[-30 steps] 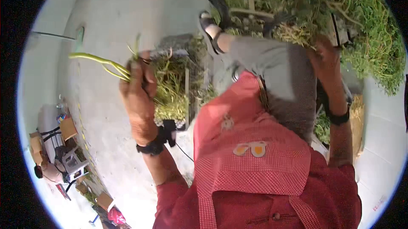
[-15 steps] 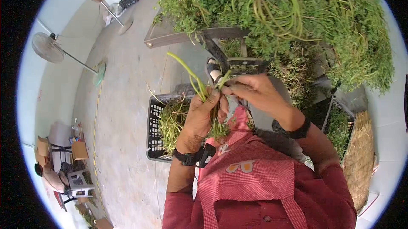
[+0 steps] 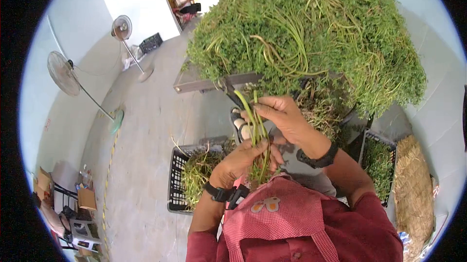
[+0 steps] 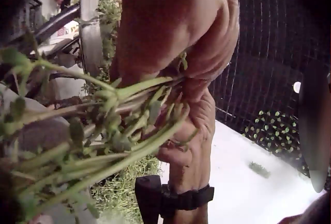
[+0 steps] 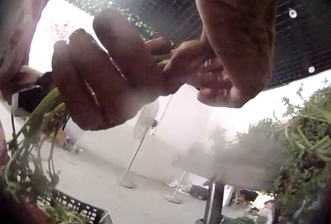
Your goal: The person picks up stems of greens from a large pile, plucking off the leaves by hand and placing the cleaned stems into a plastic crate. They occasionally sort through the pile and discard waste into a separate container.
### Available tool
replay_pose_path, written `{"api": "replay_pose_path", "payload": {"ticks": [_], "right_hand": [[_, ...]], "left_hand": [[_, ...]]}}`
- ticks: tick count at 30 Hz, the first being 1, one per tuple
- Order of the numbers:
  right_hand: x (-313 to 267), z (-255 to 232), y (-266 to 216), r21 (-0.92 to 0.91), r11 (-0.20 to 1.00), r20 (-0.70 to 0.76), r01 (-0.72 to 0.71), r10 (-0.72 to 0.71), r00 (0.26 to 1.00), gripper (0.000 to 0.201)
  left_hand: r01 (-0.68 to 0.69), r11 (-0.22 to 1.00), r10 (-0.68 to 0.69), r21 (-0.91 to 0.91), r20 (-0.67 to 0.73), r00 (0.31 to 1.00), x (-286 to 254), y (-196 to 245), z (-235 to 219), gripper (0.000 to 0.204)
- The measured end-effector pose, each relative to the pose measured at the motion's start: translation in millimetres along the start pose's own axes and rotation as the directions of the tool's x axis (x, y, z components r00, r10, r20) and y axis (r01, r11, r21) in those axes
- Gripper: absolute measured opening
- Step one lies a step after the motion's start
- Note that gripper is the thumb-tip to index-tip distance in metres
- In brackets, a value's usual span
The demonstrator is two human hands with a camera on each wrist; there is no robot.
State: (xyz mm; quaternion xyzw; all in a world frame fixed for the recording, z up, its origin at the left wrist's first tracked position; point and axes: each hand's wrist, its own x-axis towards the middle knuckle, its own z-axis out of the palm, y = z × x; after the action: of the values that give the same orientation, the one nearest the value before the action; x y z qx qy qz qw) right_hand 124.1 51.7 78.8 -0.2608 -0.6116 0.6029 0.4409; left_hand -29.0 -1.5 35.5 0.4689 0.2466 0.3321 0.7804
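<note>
In the head view my left hand (image 3: 241,162) grips a small bunch of green leafy stems (image 3: 262,130) over the lap, the thick cut ends pointing up and away. My right hand (image 3: 284,116) is just above, its thumb and forefinger pinching one stem near its upper end. Small leaves on the same bunch spread to the left in the left wrist view, where leafy stems (image 4: 119,146) come out below the hand. The right wrist view has the curled fingers of the left hand (image 5: 108,74) close to the right hand (image 5: 238,38).
A large heap of leafy greens (image 3: 311,33) covers the table ahead. Left of the lap stands a black crate (image 3: 175,184) of trimmed stems; another crate (image 3: 389,150) of greens is at the right, beside a woven straw bundle (image 3: 413,184). Two standing fans (image 3: 63,74) are further left.
The right hand has come from beside the right knee to the bunch. The left hand has swung in from the left, and its stems now point up. The head view has tilted towards the heap.
</note>
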Motion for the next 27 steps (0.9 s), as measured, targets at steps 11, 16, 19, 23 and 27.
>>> {"api": "replay_pose_path", "payload": {"ticks": [11,16,19,23,27], "right_hand": [[-28.2,12.4,-16.6,0.004,1.0,0.057,-0.022,0.021,0.998,0.024],[-15.8,-1.9,-26.0,-0.387,0.899,-0.05,0.202,-0.24,0.97,0.024],[-16.6,1.7,-27.3,-0.471,0.845,-0.15,0.252,-0.358,0.922,0.024],[-18.0,-2.2,-12.0,-0.448,0.868,-0.174,0.216,-0.321,0.931,0.023],[-23.7,-16.2,-14.3,-0.393,0.913,-0.16,0.111,-0.187,0.969,0.029]], "left_hand": [[0.069,0.994,-0.083,0.084,0.183,0.98,12.7,-17.4,-1.2,0.034],[-0.289,0.804,0.317,0.519,0.037,0.948,37.4,-3.8,11.3,0.042],[-0.463,0.817,0.526,0.344,-0.115,0.843,43.3,-5.8,35.5,0.04],[-0.459,0.868,0.492,0.19,-0.196,0.848,51.6,-34.2,29.7,0.035],[-0.204,0.802,0.35,0.562,-0.165,0.922,38.9,-25.4,30.9,0.031]]}}
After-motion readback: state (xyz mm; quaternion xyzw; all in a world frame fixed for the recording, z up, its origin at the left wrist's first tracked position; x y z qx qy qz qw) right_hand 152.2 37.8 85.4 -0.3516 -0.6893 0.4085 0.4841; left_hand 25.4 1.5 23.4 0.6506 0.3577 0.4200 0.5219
